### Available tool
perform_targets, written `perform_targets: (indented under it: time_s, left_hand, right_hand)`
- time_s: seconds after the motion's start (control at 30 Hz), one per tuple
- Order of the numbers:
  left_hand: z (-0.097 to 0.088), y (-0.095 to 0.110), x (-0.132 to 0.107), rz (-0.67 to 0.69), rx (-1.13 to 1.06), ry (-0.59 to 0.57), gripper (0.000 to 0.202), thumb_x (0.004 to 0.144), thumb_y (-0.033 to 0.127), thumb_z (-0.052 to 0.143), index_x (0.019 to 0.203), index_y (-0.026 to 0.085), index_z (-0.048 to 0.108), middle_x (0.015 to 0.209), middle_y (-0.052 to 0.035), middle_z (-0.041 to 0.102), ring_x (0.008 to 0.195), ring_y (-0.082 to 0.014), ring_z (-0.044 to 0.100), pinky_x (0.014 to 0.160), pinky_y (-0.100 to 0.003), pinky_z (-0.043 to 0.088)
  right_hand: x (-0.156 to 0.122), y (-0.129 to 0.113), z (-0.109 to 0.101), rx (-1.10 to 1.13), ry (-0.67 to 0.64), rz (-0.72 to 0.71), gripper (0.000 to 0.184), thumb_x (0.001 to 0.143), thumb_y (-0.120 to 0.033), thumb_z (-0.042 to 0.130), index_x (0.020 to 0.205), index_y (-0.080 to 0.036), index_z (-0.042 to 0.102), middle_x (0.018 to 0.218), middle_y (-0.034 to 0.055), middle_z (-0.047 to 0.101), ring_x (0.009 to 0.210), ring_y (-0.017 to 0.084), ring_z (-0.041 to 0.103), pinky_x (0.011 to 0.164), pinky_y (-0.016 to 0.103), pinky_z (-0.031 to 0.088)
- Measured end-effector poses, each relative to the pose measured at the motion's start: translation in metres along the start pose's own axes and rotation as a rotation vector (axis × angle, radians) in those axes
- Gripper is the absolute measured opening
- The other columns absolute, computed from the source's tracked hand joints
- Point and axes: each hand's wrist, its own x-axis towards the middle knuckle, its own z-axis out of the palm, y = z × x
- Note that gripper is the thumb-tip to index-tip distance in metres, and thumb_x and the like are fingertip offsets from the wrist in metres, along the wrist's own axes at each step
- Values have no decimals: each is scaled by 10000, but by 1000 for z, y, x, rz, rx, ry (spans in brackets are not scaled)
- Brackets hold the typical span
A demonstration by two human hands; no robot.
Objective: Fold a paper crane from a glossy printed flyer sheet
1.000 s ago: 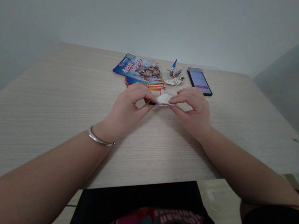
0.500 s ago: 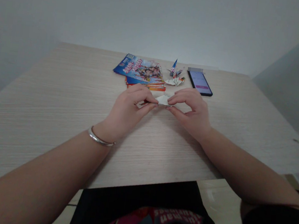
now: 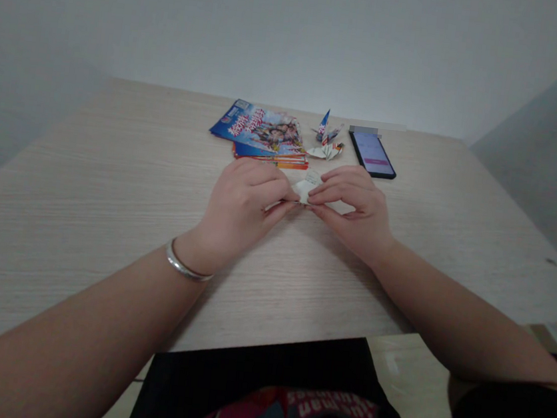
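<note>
A small folded piece of whitish paper (image 3: 305,186) is pinched between my two hands, just above the table in front of the leaflets. My left hand (image 3: 248,209), with a silver bangle at its wrist, grips the paper's left side between thumb and fingers. My right hand (image 3: 356,208) pinches the right side, its thumb below and fingertips on top. Part of the paper lies hidden behind the fingers. Beyond them stand a blue folded paper crane (image 3: 323,130) and a whitish folded paper piece (image 3: 327,151).
A stack of blue printed leaflets (image 3: 260,130), with orange-edged sheets beneath, lies beyond my left hand. To the right of the cranes is a phone (image 3: 372,154) with a lit screen. The pale wooden table (image 3: 112,170) meets a wall (image 3: 298,37) at the back.
My left hand has shifted slightly right, closer to my right hand. The paper is turned, and more of its printed upper part shows between my fingers.
</note>
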Motion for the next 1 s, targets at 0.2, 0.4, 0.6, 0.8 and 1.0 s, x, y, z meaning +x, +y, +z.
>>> perform_targets:
  time_s: [0.2,0.4,0.6,0.8,1.0]
  left_hand:
    - [-1,0,0,-14,6,-11,218,974,336,637,773,254,656,759,-13,694,728,-207,633,707,-391,445]
    - [-1,2,0,22,65,-18,138,949,291,651,822,255,690,774,-20,711,787,-227,649,755,-407,460]
    - [-1,2,1,5,47,-12,167,943,251,641,779,235,667,787,-21,719,761,-207,642,735,-391,467]
    - [0,3,0,-14,58,-25,129,930,291,662,805,261,657,750,-13,695,802,-230,647,784,-424,473]
    - [-4,5,2,-12,88,-45,148,925,272,640,780,244,651,785,-16,710,806,-224,641,822,-423,464]
  right_hand:
    - [1,-2,-1,-31,-32,51,86,907,-301,742,822,-283,742,842,-15,802,890,195,734,900,401,541]
    - [1,-5,-1,-31,-71,18,103,885,-270,750,786,-294,739,816,-29,784,848,188,718,886,399,531]
    - [0,-5,-1,-87,-55,85,62,873,-301,770,815,-285,755,883,-3,771,857,197,690,846,394,516]
    - [-1,1,-2,-79,-57,19,73,877,-244,769,821,-290,759,836,-18,748,841,188,671,830,384,501]
    - [-1,1,0,-82,-31,-38,40,885,-248,775,862,-277,756,870,-18,757,861,176,679,858,377,496]
